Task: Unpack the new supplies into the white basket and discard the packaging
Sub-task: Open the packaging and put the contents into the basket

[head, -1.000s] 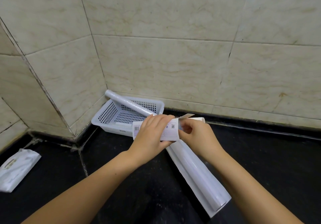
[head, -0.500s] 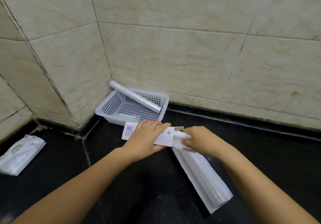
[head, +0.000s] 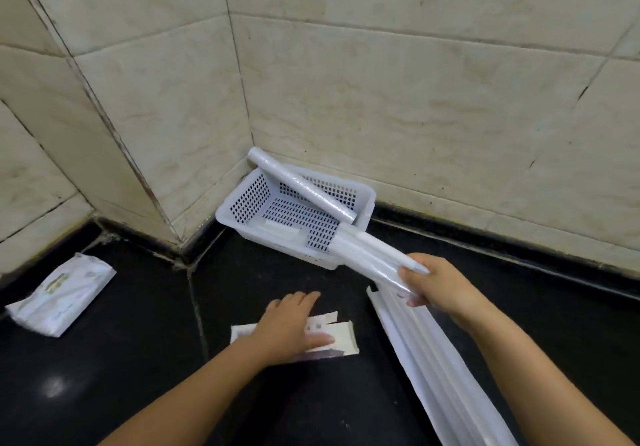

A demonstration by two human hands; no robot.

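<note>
A white perforated basket [head: 242,210] stands in the tiled corner with a plastic-wrapped roll [head: 301,189] leaning across its rim. My right hand [head: 436,286] grips a bundle of white tubes in clear wrap [head: 367,258], its far end pointing over the basket's near right corner. My left hand [head: 287,324] lies flat on a small white cardboard box [head: 339,338] on the black counter, thumb along its side. The box's flap end is open.
A long white package [head: 433,369] lies on the counter under my right forearm, running to the lower right. A flat white pack [head: 59,296] lies at the far left. Tiled walls close in behind and to the left of the basket.
My right hand pulled the wrapped tubes out of the small box and swung them toward the basket. My left hand lowered the box onto the counter.
</note>
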